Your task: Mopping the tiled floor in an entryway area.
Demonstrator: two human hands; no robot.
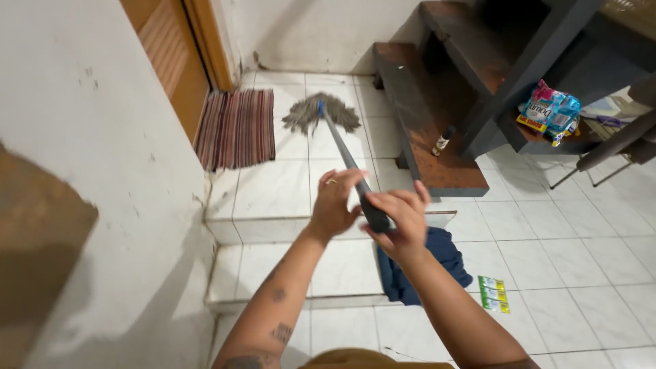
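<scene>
A single head-worn camera is looking steeply down and forward from standing height over the person's own forearms. It is facing the tiled floor (pixel 547 273), two low tiled steps (pixel 273 232) and the doorway corner beyond. The white wall (pixel 82 137) is running close along the left edge; dark wooden stairs (pixel 424 123) are filling the upper right.

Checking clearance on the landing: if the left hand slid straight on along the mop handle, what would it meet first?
Likely only bare handle ahead of the left hand, then the grey mop head on the tiles; depth is unclear.
</scene>
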